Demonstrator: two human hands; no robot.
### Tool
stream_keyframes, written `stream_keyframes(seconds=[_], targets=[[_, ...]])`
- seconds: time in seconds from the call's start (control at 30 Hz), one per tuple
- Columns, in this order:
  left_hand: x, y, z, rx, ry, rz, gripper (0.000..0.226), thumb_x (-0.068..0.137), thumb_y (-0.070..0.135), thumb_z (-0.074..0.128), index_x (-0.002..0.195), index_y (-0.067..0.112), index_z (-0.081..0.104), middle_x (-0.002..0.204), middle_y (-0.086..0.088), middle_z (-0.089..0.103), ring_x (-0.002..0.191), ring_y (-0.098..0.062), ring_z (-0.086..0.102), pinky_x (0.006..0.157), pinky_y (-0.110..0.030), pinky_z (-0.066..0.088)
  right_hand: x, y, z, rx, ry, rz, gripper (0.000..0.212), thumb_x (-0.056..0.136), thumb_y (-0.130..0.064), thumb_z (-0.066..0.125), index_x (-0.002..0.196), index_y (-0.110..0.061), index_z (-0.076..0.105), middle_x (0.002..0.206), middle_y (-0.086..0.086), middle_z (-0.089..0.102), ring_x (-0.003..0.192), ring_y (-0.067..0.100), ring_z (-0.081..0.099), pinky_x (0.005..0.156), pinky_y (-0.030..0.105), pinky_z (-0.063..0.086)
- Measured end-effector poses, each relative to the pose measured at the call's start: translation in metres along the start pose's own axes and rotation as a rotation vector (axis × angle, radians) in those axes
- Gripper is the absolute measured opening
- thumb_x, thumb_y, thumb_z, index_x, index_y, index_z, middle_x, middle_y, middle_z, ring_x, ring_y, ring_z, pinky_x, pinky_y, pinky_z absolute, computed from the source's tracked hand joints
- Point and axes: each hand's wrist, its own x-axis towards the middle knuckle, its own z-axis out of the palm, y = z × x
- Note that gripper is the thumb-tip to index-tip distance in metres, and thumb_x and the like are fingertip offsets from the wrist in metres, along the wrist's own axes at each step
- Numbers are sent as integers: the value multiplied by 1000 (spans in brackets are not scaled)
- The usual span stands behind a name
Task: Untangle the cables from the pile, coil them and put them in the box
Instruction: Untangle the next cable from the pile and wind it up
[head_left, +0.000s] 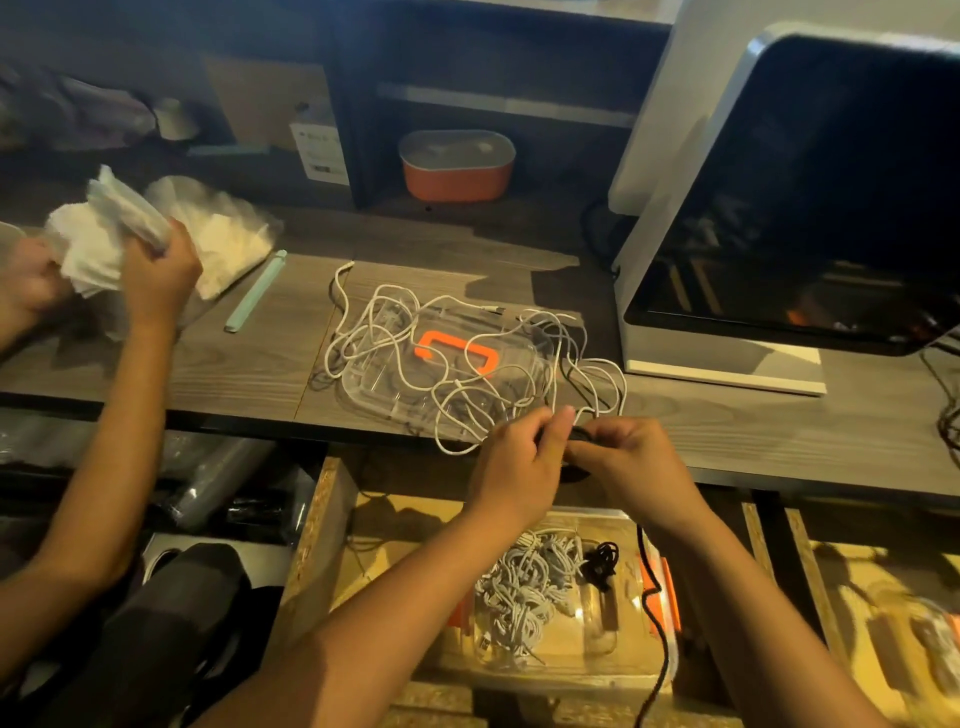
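L hand (514, 467) & R hand (634, 457) both pinch a small black cable (577, 435) coil at the tabletop (249, 364) edge. White cable pile (467, 358) lies tangled over a clear lid (363, 376) just behind. Box (597, 670) sits below in a drawer (322, 545) w/ coiled cables inside.
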Motion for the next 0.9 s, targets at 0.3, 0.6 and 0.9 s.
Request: stream_keyframes(seconds=[0.3,0.6,0.9], targets=[[10,-3,-5,157,-90,-132,59,99,47,30,56,14,54,66,-9,64,70,-28,62,65,-36,43,-2,-6,-27,-236,-309,65,21,93,-20,56,81,-26,71,63,2,62,52,17,48,55,24,40],[13,34,-3,-344,-75,-214,50,96,53,33,68,17,52,64,5,50,59,2,51,65,-21,42,-7,3,-24,128,-62,30,23,89,-27,50,88,-6,58,62,4,48,44,8,39,38,17,32],[27,7,19,-227,358,-544,59,102,40,19,123,-2,55,128,-24,54,120,-35,48,97,-38,36,1,27,36,-541,-128,-50,17,98,-15,39,109,-12,51,101,10,63,89,26,60,75,39,49]])
